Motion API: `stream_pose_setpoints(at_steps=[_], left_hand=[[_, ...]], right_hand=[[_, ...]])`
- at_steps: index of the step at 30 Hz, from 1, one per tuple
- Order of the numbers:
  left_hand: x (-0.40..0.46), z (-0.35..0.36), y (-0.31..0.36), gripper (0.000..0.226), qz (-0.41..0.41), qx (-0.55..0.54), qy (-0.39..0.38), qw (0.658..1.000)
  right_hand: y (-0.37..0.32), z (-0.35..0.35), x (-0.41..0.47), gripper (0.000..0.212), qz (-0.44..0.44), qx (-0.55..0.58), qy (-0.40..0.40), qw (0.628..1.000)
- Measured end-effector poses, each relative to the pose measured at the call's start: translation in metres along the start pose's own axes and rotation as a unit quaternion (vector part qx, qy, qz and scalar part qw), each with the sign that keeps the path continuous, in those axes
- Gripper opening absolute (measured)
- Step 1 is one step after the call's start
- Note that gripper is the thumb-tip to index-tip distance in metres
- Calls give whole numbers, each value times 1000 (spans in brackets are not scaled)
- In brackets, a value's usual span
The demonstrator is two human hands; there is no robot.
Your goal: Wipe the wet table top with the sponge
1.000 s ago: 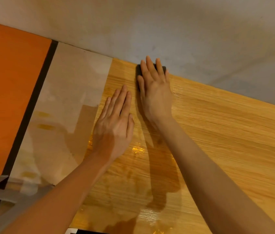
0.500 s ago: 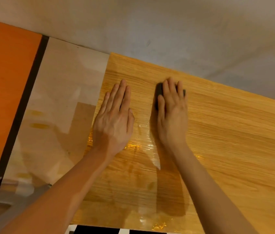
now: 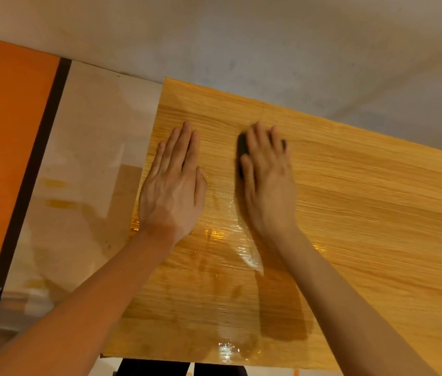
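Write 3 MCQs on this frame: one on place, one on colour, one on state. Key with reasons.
1. Where is the sponge?
A. Under the right hand
B. Under the left hand
C. On the floor

2. What colour is the sponge?
A. Yellow
B. Dark, near black
C. Pink

3. How is the left hand?
A. Clenched in a fist
B. Raised off the table
C. Flat, palm down, fingers together, on the table top

Key:
1 A: dark edges of the sponge show beside and between the right hand's fingers.
2 B: the visible parts are near black against the light wood.
3 C: the left palm lies spread on the wood near the table's left edge, holding nothing.
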State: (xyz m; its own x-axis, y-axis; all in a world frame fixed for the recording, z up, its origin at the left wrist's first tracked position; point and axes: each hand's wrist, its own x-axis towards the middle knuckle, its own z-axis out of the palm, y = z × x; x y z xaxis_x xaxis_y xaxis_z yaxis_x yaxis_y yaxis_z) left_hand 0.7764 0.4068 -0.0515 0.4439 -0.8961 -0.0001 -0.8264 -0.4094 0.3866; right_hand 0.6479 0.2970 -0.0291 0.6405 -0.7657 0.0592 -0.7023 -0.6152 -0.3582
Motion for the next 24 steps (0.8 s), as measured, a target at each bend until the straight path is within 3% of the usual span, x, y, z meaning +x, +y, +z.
stream_pose_setpoints(at_steps=[2, 3, 5, 7, 9, 14, 18, 20, 22, 24], left_hand=[[0, 0, 0, 60, 5, -5, 6, 1000], [0, 1, 0, 60, 6, -9, 9, 1000], [1, 1, 0, 59, 7, -16, 9, 1000], [1, 1, 0, 59, 4, -18, 8, 1000], [1, 0, -1, 59, 4, -21, 11, 1000], [0, -4, -1, 56, 3, -59, 10, 998], [-13, -7, -5, 53, 37, -88, 33, 995], [-30, -10, -6, 52, 44, -101, 24, 994], [-54, -15, -7, 54, 35, -101, 1, 994], [-78, -19, -8, 55, 18, -101, -11, 995]], right_hand=[[15, -9, -30, 46, -93, -16, -56, 994], [30, -16, -37, 46, -91, -14, -53, 994], [60, -28, -49, 47, 35, 4, -4, 999], [74, -31, -54, 48, 187, 24, 57, 980], [55, -22, -51, 48, 231, 24, 84, 969], [-45, 18, -43, 43, 44, 31, 33, 998], [-17, 2, -55, 44, -35, 9, -12, 999], [25, -15, -73, 44, 19, -5, 14, 1000], [59, -30, -92, 45, 130, -2, 41, 991], [60, -32, -99, 47, 214, 13, 67, 974]])
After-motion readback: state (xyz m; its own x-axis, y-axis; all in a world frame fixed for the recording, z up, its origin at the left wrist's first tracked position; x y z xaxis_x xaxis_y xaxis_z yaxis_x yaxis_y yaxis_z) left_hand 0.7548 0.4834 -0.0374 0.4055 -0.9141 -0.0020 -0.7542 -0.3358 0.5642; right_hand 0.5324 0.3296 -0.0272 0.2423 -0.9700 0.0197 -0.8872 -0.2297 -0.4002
